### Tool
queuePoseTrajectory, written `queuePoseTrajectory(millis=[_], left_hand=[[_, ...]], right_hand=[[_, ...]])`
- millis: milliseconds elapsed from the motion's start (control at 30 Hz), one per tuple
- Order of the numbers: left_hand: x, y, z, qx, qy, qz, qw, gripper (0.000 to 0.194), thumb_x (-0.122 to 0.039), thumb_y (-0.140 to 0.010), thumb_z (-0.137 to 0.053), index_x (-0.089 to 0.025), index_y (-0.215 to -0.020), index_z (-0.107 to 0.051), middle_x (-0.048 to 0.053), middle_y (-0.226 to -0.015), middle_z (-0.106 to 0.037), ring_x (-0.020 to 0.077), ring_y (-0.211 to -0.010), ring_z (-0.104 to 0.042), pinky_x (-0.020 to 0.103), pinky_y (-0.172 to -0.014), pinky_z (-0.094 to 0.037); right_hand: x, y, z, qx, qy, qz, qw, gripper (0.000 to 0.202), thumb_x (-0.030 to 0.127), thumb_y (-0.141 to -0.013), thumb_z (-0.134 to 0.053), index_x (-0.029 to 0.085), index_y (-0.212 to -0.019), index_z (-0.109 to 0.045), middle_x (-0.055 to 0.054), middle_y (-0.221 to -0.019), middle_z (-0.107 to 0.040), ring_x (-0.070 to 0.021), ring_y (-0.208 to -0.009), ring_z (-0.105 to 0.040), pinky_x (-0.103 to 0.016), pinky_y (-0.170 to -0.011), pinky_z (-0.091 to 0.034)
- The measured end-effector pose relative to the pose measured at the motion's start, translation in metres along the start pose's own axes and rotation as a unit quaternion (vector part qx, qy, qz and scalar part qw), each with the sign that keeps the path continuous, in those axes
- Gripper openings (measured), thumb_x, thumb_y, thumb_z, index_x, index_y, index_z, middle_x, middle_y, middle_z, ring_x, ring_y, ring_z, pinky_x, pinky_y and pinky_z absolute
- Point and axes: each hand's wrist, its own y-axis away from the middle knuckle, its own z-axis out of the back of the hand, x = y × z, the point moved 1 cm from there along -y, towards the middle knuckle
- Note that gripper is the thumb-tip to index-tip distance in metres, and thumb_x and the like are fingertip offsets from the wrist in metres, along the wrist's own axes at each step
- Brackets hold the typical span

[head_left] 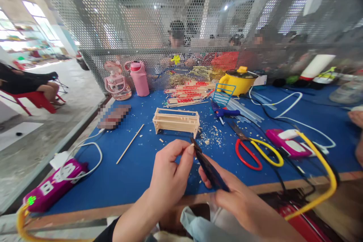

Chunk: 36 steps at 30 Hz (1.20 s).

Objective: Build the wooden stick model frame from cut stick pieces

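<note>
My left hand (pixel 171 168) is closed, thumb and forefinger pinching a small piece of wooden stick (pixel 192 145) with only its pale end showing. In my right hand (pixel 229 193) are dark pliers (pixel 210 168), their tip touching or close beside that piece. Just beyond both hands, a small wooden stick frame (pixel 177 123) with crossbars and a slatted lower part stands on the blue table (pixel 113 181). To its left lies a loose wooden stick (pixel 129 144). Wood chips (pixel 211 137) are scattered to the right of the frame.
Scissors (pixel 252 147) and a blue glue gun (pixel 225 112) lie to the right. Bundled sticks (pixel 190 92), a yellow pot (pixel 241 81) and a pink bottle (pixel 139 79) stand along the mesh screen (pixel 127 19). Purple power strips (pixel 53 185) with cables flank the work area. People sit beyond the mesh.
</note>
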Motion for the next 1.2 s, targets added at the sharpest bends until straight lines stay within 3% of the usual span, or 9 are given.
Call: queuePoseTrajectory(millis=[133, 333, 467, 633, 767, 900, 1067, 1200], left_hand=[[0.000, 0.002, 0.000, 0.011, 0.009, 0.010, 1.000, 0.027, -0.029, -0.092, -0.044, -0.016, -0.075, -0.061, 0.001, -0.070, -0.063, 0.0113, -0.066, -0.053, 0.021, -0.062, -0.039], [0.000, 0.003, -0.001, 0.008, 0.000, 0.004, 1.000, 0.025, -0.026, -0.091, -0.046, -0.016, -0.075, -0.063, 0.001, -0.069, -0.063, 0.0108, -0.064, -0.053, 0.020, -0.061, -0.039], [0.000, 0.003, 0.000, 0.014, 0.006, -0.004, 1.000, 0.025, -0.025, -0.091, -0.045, -0.016, -0.076, -0.063, 0.000, -0.071, -0.064, 0.0106, -0.066, -0.055, 0.020, -0.063, -0.040], [0.000, 0.003, -0.001, 0.007, 0.014, -0.042, 0.999, 0.020, -0.020, -0.090, -0.046, -0.017, -0.076, -0.060, -0.002, -0.071, -0.062, 0.0091, -0.066, -0.053, 0.018, -0.064, -0.039], [0.003, 0.006, -0.003, 0.005, 0.023, -0.080, 0.996, 0.019, -0.017, -0.092, -0.043, -0.018, -0.077, -0.055, -0.002, -0.072, -0.056, 0.0091, -0.067, -0.050, 0.019, -0.065, -0.038], [0.006, 0.009, -0.004, 0.009, -0.014, -0.092, 0.996, 0.019, -0.016, -0.092, -0.043, -0.017, -0.077, -0.055, -0.002, -0.071, -0.055, 0.0095, -0.067, -0.049, 0.019, -0.064, -0.037], [0.010, 0.007, -0.007, 0.001, -0.015, -0.069, 0.997, 0.021, -0.020, -0.092, -0.044, -0.017, -0.076, -0.057, -0.001, -0.071, -0.058, 0.0098, -0.067, -0.051, 0.020, -0.064, -0.037], [0.013, 0.006, -0.013, 0.016, 0.014, -0.002, 1.000, 0.025, -0.027, -0.094, -0.041, -0.017, -0.077, -0.057, 0.000, -0.071, -0.058, 0.0113, -0.066, -0.051, 0.021, -0.063, -0.038]], right_hand=[[-0.004, 0.001, -0.001, -0.001, -0.021, -0.007, 1.000, 0.057, 0.012, -0.070, -0.047, 0.024, -0.126, -0.050, -0.002, -0.099, -0.055, -0.0181, -0.091, -0.051, -0.031, -0.081, -0.043], [-0.004, -0.002, -0.003, -0.024, -0.019, -0.005, 1.000, 0.070, 0.012, -0.069, -0.049, 0.025, -0.138, -0.041, -0.003, -0.099, -0.057, -0.0174, -0.090, -0.051, -0.030, -0.081, -0.044], [-0.018, -0.006, -0.007, -0.058, -0.031, 0.003, 0.998, 0.072, 0.011, -0.068, -0.049, 0.027, -0.137, -0.043, -0.004, -0.108, -0.059, -0.0185, -0.092, -0.056, -0.032, -0.080, -0.047], [-0.023, -0.009, -0.009, -0.131, 0.020, 0.093, 0.987, 0.064, 0.015, -0.069, -0.048, 0.024, -0.132, -0.050, -0.007, -0.127, -0.055, -0.0227, -0.108, -0.055, -0.034, -0.085, -0.049], [-0.013, -0.011, -0.010, -0.118, 0.077, 0.178, 0.974, 0.063, 0.010, -0.068, -0.046, 0.022, -0.130, -0.051, -0.005, -0.103, -0.067, -0.0188, -0.090, -0.062, -0.026, -0.073, -0.052], [-0.020, -0.016, -0.009, -0.132, 0.132, 0.210, 0.960, 0.064, 0.006, -0.067, -0.046, 0.020, -0.129, -0.049, -0.001, -0.087, -0.067, -0.0166, -0.079, -0.062, -0.023, -0.068, -0.051], [-0.032, -0.023, -0.010, -0.170, 0.148, 0.215, 0.950, 0.063, 0.003, -0.065, -0.046, 0.020, -0.125, -0.050, -0.002, -0.101, -0.066, -0.0148, -0.082, -0.063, -0.022, -0.074, -0.050], [-0.026, -0.019, -0.011, -0.169, 0.140, 0.150, 0.964, 0.064, 0.005, -0.066, -0.046, 0.019, -0.128, -0.046, -0.005, -0.109, -0.065, -0.0165, -0.090, -0.062, -0.027, -0.082, -0.049]])
